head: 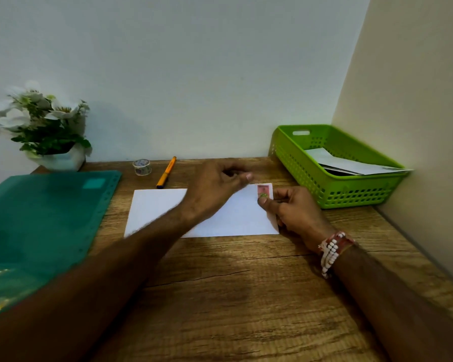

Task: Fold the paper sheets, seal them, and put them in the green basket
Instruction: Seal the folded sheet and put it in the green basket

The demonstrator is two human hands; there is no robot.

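Two bare forearms reach in from the near edge over the wooden table (246,296), the right one wearing a bracelet (331,250) of white beads and red thread at the wrist. Beyond them a folded white sheet (157,212) lies flat near the table's middle, its long side running left to right. The right hand (297,212) is curled at the sheet's right edge, its thumb pressing down on the lower end of a small reddish strip of tape (264,190) stuck at the sheet's far right corner, while the other fingers tuck in at the paper's edge. The left hand (220,186) crosses over the sheet's far edge, fingers loosely bent with thumb and forefinger drawn together near the tape; it is blurred, and whether it grips anything cannot be told. To the left, a translucent green folder (42,223) covers the table's near left part. Farther back, an orange pen (166,173) lies at a slant just behind the sheet, and a small tape roll (142,167) stands just left of the pen. At the far left corner a white pot of white flowers (42,126) sits against the wall. At the far right corner, the green basket (298,163) stands against the side wall, well apart from the sheet, with folded white papers (351,163) inside, one end poking over its right rim.
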